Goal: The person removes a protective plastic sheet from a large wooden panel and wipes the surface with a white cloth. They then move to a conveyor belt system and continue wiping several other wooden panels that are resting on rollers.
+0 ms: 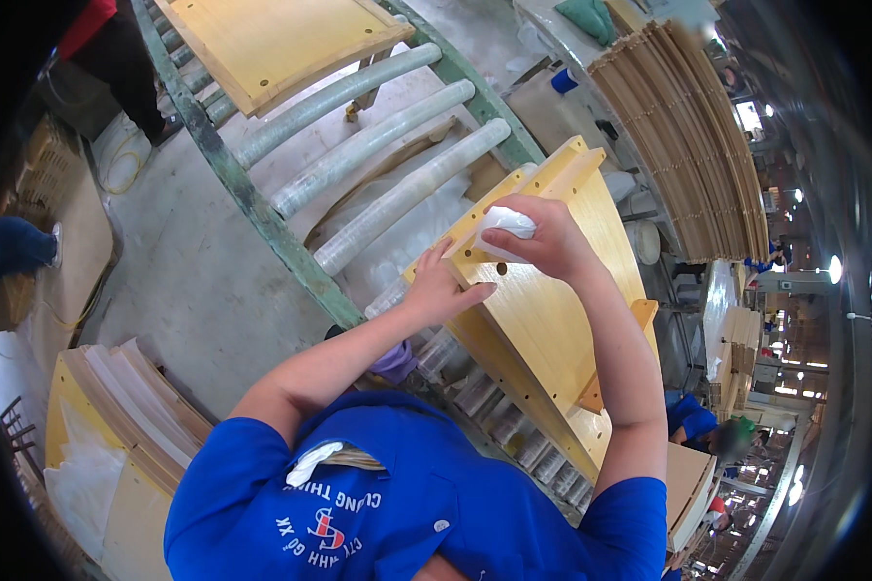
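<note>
My right hand (550,240) is closed around a smooth white thing (510,223), rounded and partly covered by the fingers, so its exact kind is unclear. It is above one end of a yellow, varnished wooden panel (543,315) with raised rails along its edges. My left hand (438,292) rests on the panel's near left corner, thumb and fingers spread apart over the edge rail. A dark round hole (501,269) in the panel shows between the two hands. Farther along, a short wooden crosspiece (618,356) lies across the panel.
The panel lies over a roller conveyor (412,198) with green side rails. Another wooden panel (286,44) sits farther up the rollers. Stacked boards (688,145) stand at right, more panels (116,416) at lower left. A person (131,68) stands beyond the conveyor.
</note>
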Demonstrator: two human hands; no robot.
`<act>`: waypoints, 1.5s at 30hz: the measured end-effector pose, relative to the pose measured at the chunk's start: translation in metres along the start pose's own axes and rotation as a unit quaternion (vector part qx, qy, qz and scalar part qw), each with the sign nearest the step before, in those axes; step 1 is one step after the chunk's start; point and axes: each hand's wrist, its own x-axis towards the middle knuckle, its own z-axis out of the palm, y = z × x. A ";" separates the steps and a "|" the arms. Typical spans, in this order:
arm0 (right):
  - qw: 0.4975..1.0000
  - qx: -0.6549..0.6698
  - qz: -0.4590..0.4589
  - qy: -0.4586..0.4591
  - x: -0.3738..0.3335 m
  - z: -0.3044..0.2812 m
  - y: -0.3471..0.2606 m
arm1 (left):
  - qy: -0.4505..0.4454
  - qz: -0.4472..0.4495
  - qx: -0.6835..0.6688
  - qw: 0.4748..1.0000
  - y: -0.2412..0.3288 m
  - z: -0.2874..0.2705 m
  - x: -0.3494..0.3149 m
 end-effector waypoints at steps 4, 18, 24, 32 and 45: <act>1.000 -0.024 -0.001 -0.015 0.005 0.003 -0.003 | 0.007 0.003 0.042 0.999 -0.004 0.002 0.000; 0.994 -0.094 0.050 0.015 0.021 -0.022 0.012 | -0.004 -0.040 0.040 0.998 -0.017 0.006 -0.004; 0.979 -0.102 0.154 0.084 0.032 -0.059 0.052 | 0.005 -0.037 -0.017 0.999 -0.017 0.007 -0.004; 0.978 -0.110 0.149 0.101 0.046 -0.074 0.076 | -0.018 -0.020 0.024 0.999 -0.021 0.005 -0.002; 0.972 -0.143 0.175 0.058 0.063 -0.082 0.081 | -0.030 -0.025 0.021 0.999 -0.030 0.009 -0.004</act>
